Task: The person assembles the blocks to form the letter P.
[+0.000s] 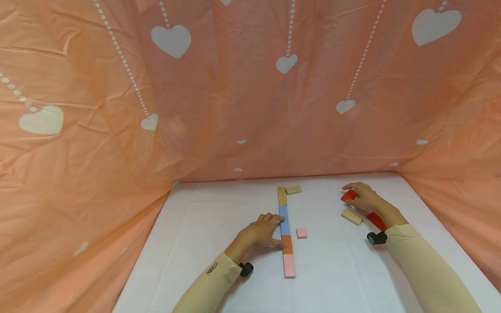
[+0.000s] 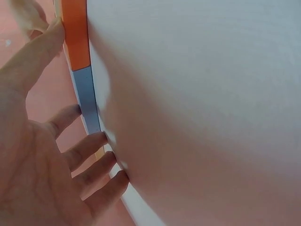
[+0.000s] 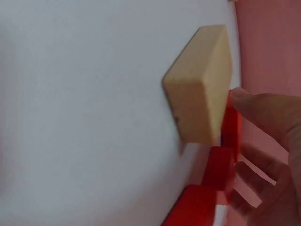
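A straight row of blocks runs away from me in the head view: a pink one (image 1: 289, 266) nearest, then orange (image 1: 288, 250), blue (image 1: 285, 227) and light wood (image 1: 282, 196) farthest. My left hand (image 1: 266, 230) rests against the row from the left, fingers spread. Its thumb touches the orange block and a fingertip the blue block. To the right, my right hand (image 1: 363, 198) grips a red block (image 1: 348, 195) between thumb and fingers. Another red block (image 1: 376, 221) lies by the right wrist, partly hidden, and a wooden block (image 3: 188, 94) lies close to the hand.
A small pink block (image 1: 301, 233) lies just right of the row. Beside the row's far end is a loose wooden block (image 1: 293, 190). The white table (image 1: 188, 243) meets an orange curtain (image 1: 250, 108) with white hearts at the back and sides.
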